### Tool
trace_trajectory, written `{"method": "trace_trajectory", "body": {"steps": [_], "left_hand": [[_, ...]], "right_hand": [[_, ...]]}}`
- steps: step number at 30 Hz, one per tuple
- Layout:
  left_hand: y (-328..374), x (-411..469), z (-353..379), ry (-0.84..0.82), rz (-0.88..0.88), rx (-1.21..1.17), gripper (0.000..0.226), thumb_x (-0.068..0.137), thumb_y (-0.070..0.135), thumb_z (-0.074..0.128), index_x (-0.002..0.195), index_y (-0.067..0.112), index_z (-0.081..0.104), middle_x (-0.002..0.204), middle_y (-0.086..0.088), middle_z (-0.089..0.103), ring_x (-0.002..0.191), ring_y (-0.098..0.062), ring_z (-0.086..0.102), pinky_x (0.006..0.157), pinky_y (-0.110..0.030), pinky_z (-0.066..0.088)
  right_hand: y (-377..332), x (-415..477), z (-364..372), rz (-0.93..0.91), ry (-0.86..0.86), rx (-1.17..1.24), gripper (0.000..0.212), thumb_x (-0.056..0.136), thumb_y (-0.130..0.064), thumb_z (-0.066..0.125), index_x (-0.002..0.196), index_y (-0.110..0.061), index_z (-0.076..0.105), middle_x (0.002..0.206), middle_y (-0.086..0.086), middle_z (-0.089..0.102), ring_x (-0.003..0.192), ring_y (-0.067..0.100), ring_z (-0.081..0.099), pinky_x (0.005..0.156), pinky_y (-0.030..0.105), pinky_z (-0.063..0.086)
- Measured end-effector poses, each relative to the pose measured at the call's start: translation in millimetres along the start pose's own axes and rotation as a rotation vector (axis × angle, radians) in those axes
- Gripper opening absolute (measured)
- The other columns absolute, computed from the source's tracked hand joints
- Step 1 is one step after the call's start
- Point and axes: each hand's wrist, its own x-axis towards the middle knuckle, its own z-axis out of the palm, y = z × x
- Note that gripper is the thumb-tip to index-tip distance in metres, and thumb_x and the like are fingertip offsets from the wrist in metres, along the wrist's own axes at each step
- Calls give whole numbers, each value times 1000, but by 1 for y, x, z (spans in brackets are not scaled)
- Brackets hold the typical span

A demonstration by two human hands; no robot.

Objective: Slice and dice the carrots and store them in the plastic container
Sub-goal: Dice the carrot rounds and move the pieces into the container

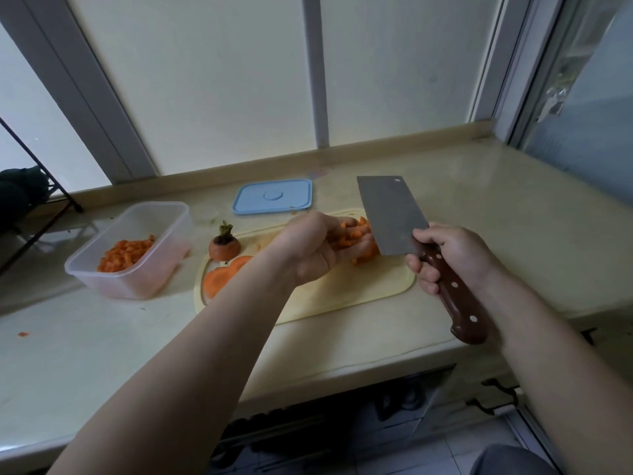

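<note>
perhaps three carrot slices (219, 277), partly behind forearm (246, 296)

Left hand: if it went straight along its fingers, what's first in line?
Likely the cleaver blade, held by the right hand. The left hand points right with carrot dice at its fingers, fingertips apparently almost at the blade; depth is unclear.

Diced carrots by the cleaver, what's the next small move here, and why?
Probably lift the diced carrots, gathered between the left hand and the cleaver, and carry them left to the plastic container. It stands open beside the cutting board and already holds dice, and the right hand grips the cleaver's handle.
</note>
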Motion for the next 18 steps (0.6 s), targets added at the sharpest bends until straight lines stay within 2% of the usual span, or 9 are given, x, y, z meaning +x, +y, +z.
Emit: {"method": "trace_trajectory", "body": {"steps": [2,4,6,8,10,14,16,18], "left_hand": [[3,2,4,73,73,181,26,97,-10,36,116,-9,55,104,-28,65,82,-34,73,72,-43,62],[5,5,5,136,142,459,27,98,-8,39,115,-2,59,111,-23,67,97,-32,71,81,-45,61],[6,6,6,128,193,703,29,99,-6,43,120,3,60,117,-15,68,107,-27,67,92,-44,58],[8,7,7,100,239,818,33,99,-4,44,127,4,58,118,-10,68,109,-21,66,95,-36,55],[12,5,7,77,282,842,32,100,-3,45,128,4,58,118,-9,69,107,-17,67,93,-30,55],[25,6,-5,78,353,922,29,96,-4,53,121,8,61,111,-8,72,103,-18,69,90,-32,58],[31,6,-17,82,411,1074,29,95,-6,53,116,10,64,105,-2,74,97,-13,71,85,-27,58],[33,5,-29,101,513,1353,25,96,-2,55,109,15,68,98,8,72,91,-4,68,79,-18,54]], "right_hand": [[-1,0,-5,-14,11,6,20,107,-9,38,91,-7,50,56,12,51,32,13,38,32,22,33],[-2,-1,-10,-20,19,10,21,107,-9,38,90,-7,51,56,12,51,32,13,38,31,23,33],[-2,-2,-13,-20,27,11,22,107,-9,39,89,-8,51,56,12,51,32,13,38,31,22,33],[-1,-2,-16,-17,32,14,22,107,-9,39,89,-8,51,55,12,51,32,13,38,32,21,33],[-2,-3,-17,-12,28,18,22,107,-9,38,90,-8,51,55,12,51,31,13,38,32,20,33],[-2,-7,-19,-28,20,-2,21,107,-9,37,92,-5,51,56,14,50,31,13,37,32,20,33],[-1,-8,-17,-32,16,-4,19,107,-9,38,93,-5,50,56,14,50,31,13,38,32,20,33],[0,-9,-15,-33,7,0,17,107,-9,38,95,-5,49,55,13,51,31,13,38,31,20,33]]}}
